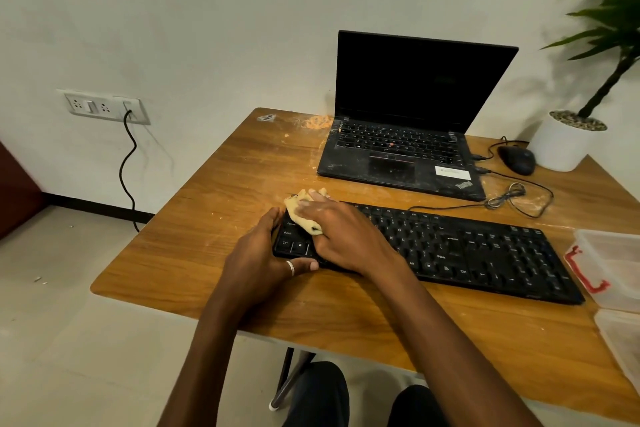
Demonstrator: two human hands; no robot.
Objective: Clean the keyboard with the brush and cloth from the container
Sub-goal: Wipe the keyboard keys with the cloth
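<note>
A black keyboard (460,250) lies across the wooden table (242,170). My right hand (341,236) presses a crumpled yellow cloth (301,210) onto the keyboard's far left keys, fingers spread flat over it. My left hand (266,263) grips the keyboard's left end, fingers along the side edge and thumb on the front edge. A clear plastic container (613,267) with a red clip stands at the right table edge, and its lid (623,340) lies nearer to me. No brush is in view.
An open black laptop (408,135) sits behind the keyboard, with a black mouse (516,159) and loose cables (512,196) to its right. A potted plant (568,139) stands at the back right. Orange crumbs (317,121) lie near the table's back edge.
</note>
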